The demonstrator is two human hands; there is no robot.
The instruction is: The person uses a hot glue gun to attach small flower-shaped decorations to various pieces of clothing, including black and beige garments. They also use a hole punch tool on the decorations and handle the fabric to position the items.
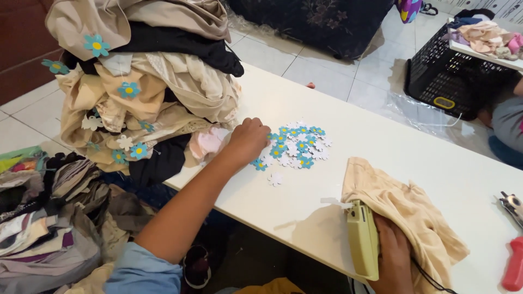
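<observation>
One white table [381, 158] runs slantwise across the view, its near edge hanging over the floor by the person's lap. One tall heap of clothes [147, 81], beige, cream and black, stands on the table's left end and spills past the edge; about nine blue and white paper flowers are stuck to it. A second heap of darker clothes [49, 218] lies lower, left of the table. One black plastic basket [452, 76] sits on the tiled floor beyond the far edge. One beige garment [403, 212] lies bunched at the near edge, with bare tabletop between it and the flowers. One pale green tagging gun [364, 239] rests against the garment, partly over the edge; the right hand [393, 256] is wrapped around it. One loose pile of flower cutouts [297, 146], some twenty or more, lies mid-table. The left hand [248, 140] touches that pile, fingers curled; what it pinches I cannot tell. One red-handled tool [513, 264] lies at the right edge.
</observation>
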